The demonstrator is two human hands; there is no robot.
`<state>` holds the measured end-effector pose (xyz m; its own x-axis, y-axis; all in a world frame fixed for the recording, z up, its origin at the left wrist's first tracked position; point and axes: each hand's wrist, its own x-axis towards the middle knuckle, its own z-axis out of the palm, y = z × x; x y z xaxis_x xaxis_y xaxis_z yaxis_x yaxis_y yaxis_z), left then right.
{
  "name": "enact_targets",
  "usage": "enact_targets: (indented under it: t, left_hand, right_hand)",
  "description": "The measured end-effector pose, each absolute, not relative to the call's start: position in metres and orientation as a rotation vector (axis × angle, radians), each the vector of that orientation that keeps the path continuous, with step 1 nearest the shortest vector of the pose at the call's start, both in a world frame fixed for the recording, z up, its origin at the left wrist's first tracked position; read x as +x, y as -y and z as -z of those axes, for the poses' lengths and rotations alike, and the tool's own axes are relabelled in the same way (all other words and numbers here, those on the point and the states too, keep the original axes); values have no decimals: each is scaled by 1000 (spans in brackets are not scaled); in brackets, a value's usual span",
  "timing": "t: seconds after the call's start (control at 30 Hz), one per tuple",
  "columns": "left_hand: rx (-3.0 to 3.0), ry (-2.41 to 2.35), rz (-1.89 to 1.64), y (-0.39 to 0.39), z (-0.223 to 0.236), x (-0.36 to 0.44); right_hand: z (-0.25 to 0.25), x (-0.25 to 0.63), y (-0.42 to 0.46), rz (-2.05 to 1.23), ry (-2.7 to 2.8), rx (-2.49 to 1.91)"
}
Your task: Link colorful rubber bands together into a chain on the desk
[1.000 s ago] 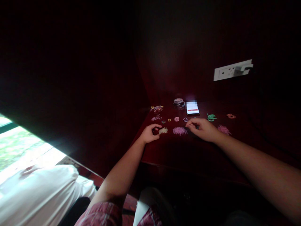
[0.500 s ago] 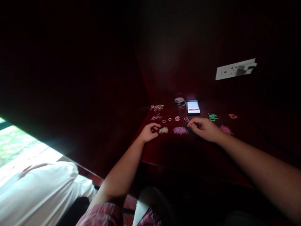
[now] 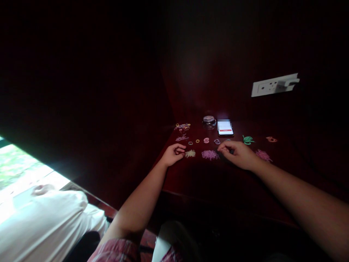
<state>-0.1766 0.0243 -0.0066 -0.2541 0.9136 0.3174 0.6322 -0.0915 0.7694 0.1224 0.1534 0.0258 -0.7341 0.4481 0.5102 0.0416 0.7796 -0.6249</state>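
On a dark red-brown table (image 3: 218, 178), my left hand (image 3: 172, 154) rests with curled fingers, its fingertips touching a small pale yellow pile of rubber bands (image 3: 190, 154). My right hand (image 3: 237, 154) lies to the right with thumb and forefinger pinched at the right edge of a pink pile of bands (image 3: 209, 155). What the pinch holds is too small to see. Between and behind the hands lie single loose rings (image 3: 206, 140) in a row.
A lit phone (image 3: 225, 128) and a small clear jar (image 3: 208, 122) stand at the back. Green bands (image 3: 247, 139), an orange piece (image 3: 271, 139), another pink pile (image 3: 263, 155) and mixed bands (image 3: 182, 127) lie around. A white wall socket (image 3: 274, 85) is upper right. White cloth (image 3: 46, 222) lies lower left.
Both hands have stayed almost where they were beside the piles. The camera has tilted a little, so everything sits slightly lower in view.
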Motion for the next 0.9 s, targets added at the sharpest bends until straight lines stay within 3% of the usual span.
enact_targets:
  t: [0.17,0.4,0.63,0.9]
  left_hand:
    - [1554,-2185,-1348,-37,11,-195]
    - [1552,-2515,-1172,-64,13,-199]
    - [1556,-2615,-1004,-87,6,-205]
    - [1526,-2560,-1063,-103,11,-223]
  right_hand:
    - [-23,123,-155,-773,2316,-365]
    - [-28,124,-151,-775,2338,-341]
    - [-30,125,-148,-756,2378,-371]
    - [-28,128,-150,-710,2419,-436]
